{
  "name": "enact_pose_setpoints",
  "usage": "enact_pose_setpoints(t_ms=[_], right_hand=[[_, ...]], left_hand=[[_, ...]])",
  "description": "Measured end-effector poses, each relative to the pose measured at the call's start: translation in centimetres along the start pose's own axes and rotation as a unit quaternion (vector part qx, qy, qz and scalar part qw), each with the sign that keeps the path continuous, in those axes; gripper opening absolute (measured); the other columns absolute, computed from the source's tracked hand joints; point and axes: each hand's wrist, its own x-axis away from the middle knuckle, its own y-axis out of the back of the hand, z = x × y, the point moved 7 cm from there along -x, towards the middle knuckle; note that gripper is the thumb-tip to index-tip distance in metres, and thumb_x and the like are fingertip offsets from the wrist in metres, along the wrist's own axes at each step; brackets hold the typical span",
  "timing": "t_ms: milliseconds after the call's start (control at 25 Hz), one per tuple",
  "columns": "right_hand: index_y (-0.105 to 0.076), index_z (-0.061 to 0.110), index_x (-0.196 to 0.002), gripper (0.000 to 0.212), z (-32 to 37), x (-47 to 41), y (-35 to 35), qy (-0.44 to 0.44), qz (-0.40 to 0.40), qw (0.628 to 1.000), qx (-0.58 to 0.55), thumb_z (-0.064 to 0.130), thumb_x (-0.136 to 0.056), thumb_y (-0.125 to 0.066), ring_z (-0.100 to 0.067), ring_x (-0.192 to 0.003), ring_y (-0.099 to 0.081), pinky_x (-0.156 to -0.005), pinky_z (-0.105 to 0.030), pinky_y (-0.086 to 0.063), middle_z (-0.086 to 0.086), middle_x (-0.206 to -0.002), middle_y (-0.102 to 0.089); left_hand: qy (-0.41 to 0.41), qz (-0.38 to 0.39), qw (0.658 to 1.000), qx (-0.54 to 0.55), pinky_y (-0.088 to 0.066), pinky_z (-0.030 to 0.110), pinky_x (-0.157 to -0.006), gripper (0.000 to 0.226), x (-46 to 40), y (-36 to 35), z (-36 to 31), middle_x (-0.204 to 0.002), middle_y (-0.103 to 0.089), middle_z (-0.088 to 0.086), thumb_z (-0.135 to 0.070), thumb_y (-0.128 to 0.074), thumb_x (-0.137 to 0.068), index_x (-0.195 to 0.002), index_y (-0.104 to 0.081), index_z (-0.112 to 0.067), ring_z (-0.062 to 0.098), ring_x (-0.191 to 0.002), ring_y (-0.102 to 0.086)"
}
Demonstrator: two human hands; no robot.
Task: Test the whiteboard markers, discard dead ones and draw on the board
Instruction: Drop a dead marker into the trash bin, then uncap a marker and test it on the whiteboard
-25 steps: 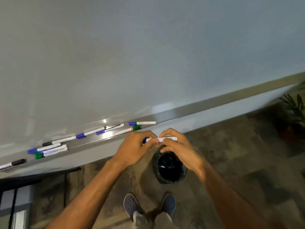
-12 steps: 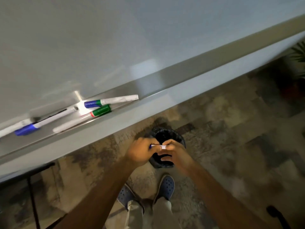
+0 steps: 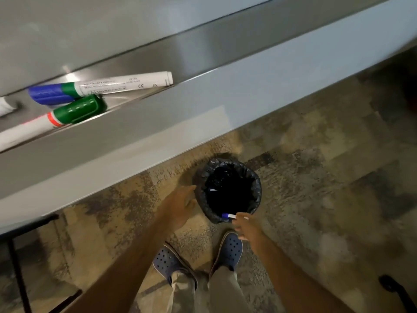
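Blue-capped marker (image 3: 228, 215) pinched in the right hand (image 3: 248, 227) hung over the black-lined bin's (image 3: 256, 188) near rim, something white inside, while the empty left hand (image 3: 182, 205) stayed spread beside it.

Blue-capped marker (image 3: 228, 215): white barrel, cap on, nearly level, cap end over near rim of bin (image 3: 204, 177). Bin: round, black liner, stands on floor, small white scrap inside. Marker with blue cap and green band (image 3: 101, 85): lies in whiteboard tray (image 3: 203, 55), capped. Green-capped marker (image 3: 52, 117): lies just beside it, nearer tray front edge, red band behind cap.
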Motion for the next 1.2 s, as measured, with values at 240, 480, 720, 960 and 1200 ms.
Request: enact_pose_setpoints(t_ms=[240, 480, 720, 960, 1200], right_hand=[[-0.030, 0.026, -0.154, 0.059, 5.0, 4.6, -2.0, 0.041, 0.082, 0.996, 0.011, 0.033, -0.101, -0.055, -0.030, -0.137, -0.043, -0.105, -0.047, -0.046, -0.006, -0.154, -0.037], [-0.046, 0.012, -0.143, 0.046, 14.1, 18.7, -1.5, 0.178, 0.100, 0.975, 0.094, 0.011, -0.099, -0.058, -0.032, -0.118, -0.057, -0.095, -0.041, -0.050, -0.018, -0.125, -0.059], [-0.055, 0.019, -0.134, 0.040, 21.7, 37.6, -4.0, 0.334, 0.167, 0.901, 0.220, 0.015, -0.095, -0.063, -0.017, -0.109, -0.064, -0.100, -0.036, -0.051, -0.002, -0.115, -0.067], [-0.061, 0.032, -0.123, 0.033, 26.8, 49.8, -7.4, 0.426, 0.195, 0.843, 0.267, 0.022, -0.092, -0.064, -0.013, -0.102, -0.066, -0.078, -0.024, -0.051, 0.000, -0.110, -0.070], [-0.064, 0.032, -0.112, 0.021, 28.2, 54.2, -13.4, 0.438, 0.199, 0.813, 0.327, 0.020, -0.094, -0.061, -0.014, -0.104, -0.063, -0.084, -0.028, -0.050, 0.000, -0.111, -0.070]], left_hand=[[-0.030, 0.003, 0.999, -0.016, -0.008, 0.036, -0.122, 0.063, 3.2, 2.4, -2.7, -0.167, -0.012, -0.001, -0.032, -0.045, -0.105, -0.159, -0.016, -0.021, 0.016, -0.154, -0.003], [-0.048, -0.016, 0.997, -0.060, -0.016, 0.042, -0.122, 0.062, 11.9, 11.9, -8.4, -0.164, -0.024, 0.000, -0.038, -0.048, -0.103, -0.158, -0.022, -0.026, 0.022, -0.151, -0.022], [-0.048, -0.118, 0.991, -0.027, -0.022, 0.035, -0.121, 0.058, 23.6, 22.4, -14.2, -0.159, -0.036, 0.002, -0.030, -0.053, -0.101, -0.155, -0.032, -0.023, 0.021, -0.149, -0.028], [-0.030, -0.213, 0.977, 0.005, -0.031, 0.031, -0.115, 0.054, 33.6, 29.5, -15.9, -0.155, -0.043, -0.002, -0.034, -0.055, -0.100, -0.151, -0.041, -0.024, 0.017, -0.141, -0.041], [0.010, -0.283, 0.956, 0.078, -0.034, 0.027, -0.112, 0.048, 41.1, 34.6, -9.6, -0.149, -0.050, -0.004, -0.032, -0.057, -0.099, -0.146, -0.048, -0.025, 0.012, -0.135, -0.046]])
